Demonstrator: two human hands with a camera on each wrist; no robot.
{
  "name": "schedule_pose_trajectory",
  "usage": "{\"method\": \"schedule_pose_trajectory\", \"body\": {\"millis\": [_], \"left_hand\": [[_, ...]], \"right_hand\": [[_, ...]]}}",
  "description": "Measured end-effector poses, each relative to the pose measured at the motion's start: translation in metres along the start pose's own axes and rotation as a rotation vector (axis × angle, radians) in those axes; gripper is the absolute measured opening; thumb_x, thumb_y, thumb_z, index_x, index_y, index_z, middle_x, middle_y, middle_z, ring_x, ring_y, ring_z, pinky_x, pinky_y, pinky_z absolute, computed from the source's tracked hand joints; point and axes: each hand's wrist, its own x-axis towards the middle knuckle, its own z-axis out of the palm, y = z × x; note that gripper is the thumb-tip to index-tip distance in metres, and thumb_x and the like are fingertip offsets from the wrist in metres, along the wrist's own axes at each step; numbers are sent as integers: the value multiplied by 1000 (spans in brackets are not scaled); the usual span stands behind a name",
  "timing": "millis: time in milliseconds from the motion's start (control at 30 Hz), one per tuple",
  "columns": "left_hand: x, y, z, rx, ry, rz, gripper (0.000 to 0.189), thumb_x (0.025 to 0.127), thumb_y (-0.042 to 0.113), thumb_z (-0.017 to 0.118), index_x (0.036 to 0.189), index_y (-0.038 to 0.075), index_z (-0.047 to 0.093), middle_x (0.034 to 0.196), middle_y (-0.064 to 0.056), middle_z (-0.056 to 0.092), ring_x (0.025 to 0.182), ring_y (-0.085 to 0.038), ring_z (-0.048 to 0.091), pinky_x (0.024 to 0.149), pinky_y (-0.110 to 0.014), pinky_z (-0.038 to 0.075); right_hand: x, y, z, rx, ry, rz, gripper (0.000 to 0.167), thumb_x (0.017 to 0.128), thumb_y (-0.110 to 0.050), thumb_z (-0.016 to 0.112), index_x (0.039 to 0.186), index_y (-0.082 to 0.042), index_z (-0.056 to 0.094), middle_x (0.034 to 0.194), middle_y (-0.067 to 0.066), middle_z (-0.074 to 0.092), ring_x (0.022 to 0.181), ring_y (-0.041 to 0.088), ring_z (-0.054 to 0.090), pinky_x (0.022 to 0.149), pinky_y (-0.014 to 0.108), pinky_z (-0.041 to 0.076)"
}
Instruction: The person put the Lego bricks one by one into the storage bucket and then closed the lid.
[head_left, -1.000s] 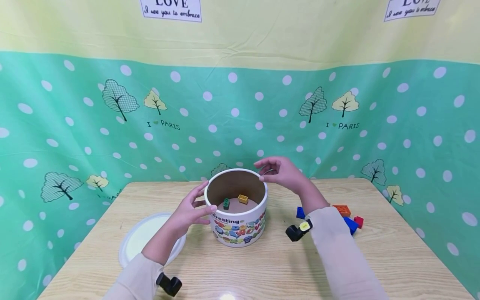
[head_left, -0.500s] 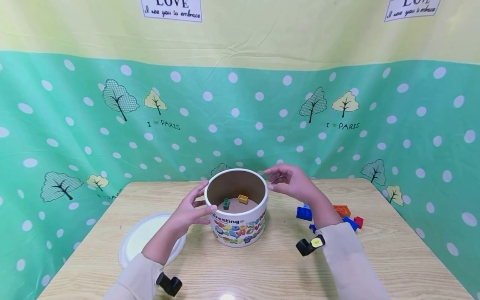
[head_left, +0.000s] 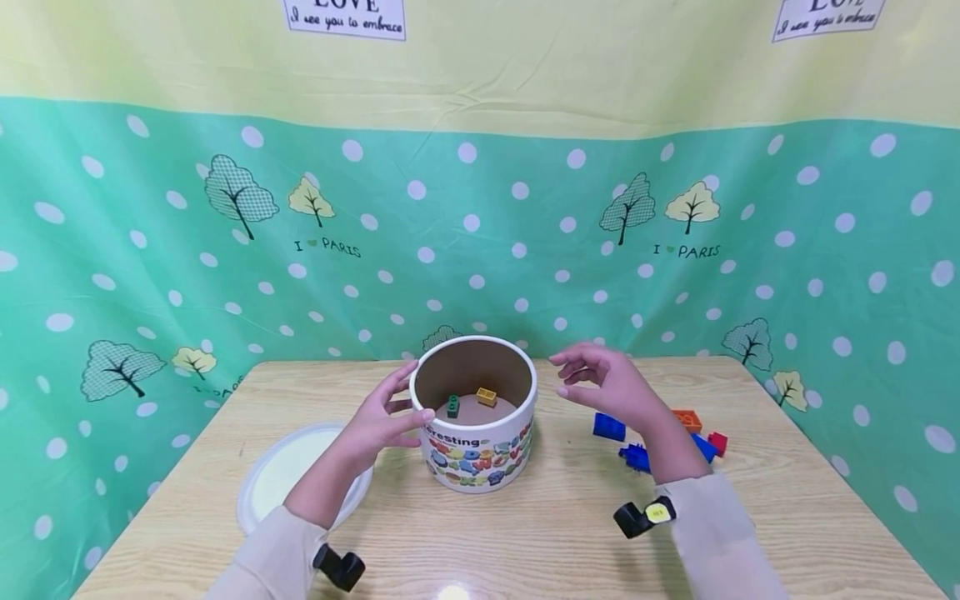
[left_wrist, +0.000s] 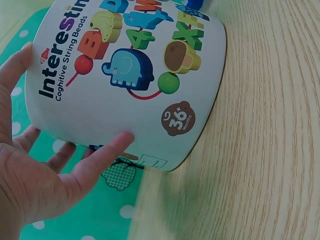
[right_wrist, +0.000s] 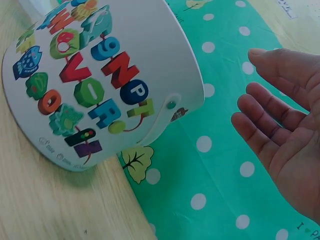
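Head view: L hand (head_left: 377, 425) spread, touching tub (head_left: 480, 458); R hand (head_left: 609, 386) relaxed, empty, apart. Risk: one-sided L push, tub skids.

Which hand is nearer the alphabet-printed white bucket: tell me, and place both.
Left. The left hand touches the alphabet-printed white bucket at its left side; the right hand hangs apart in the air, to its right.

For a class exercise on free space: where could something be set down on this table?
Bare table lies before the bucket, between the sleeves, and behind the white lid at far left. Crowded: right of the bucket, where loose bricks cluster near the right forearm.
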Motion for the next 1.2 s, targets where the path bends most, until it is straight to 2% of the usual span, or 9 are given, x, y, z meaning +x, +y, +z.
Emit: {"method": "schedule_pose_trajectory", "body": {"millis": [167,400,633,933,1067,1200], "left_hand": [[0,0,1,2,0,-3,85,86,13,74,155,23,25,154,-17,23,135,-47,30,78,-52,57],[-1,1,0,12,5,-5,87,86,15,76,155,23,24,154,-17,23,135,-47,30,78,-52,57],[-1,2,1,9,1,3,87,86,12,74,156,21,23,155,-18,22,135,-49,28,79,-53,56],[-1,2,1,12,-4,4,86,86,13,75,155,21,23,154,-18,22,135,-49,28,79,-53,56],[0,2,1,15,-2,3,85,87,10,73,156,21,23,154,-18,22,135,-49,28,79,-53,56],[0,2,1,16,-1,1,87,86,13,75,156,21,23,155,-19,22,135,-49,28,79,-53,56]], "right_hand": [[-9,6,-2,22,13,-12,37,86,-4,74,121,-1,64,114,10,62,101,35,59,92,39,52],[-25,14,-4,2,54,14,35,87,-10,75,119,-5,65,114,8,62,101,31,60,90,34,53],[-40,20,-12,-7,92,13,35,87,-8,74,120,-1,64,115,12,61,100,33,60,86,27,54],[-62,28,-27,1,126,18,34,88,-5,71,120,1,63,110,4,63,96,21,62,82,21,53],[-70,31,-34,-29,143,37,32,89,-7,71,120,-1,63,107,9,63,95,16,61,76,22,55],[-77,33,-40,-57,152,55,32,89,-8,71,120,-2,63,106,13,63,94,16,62,75,22,55]]}}
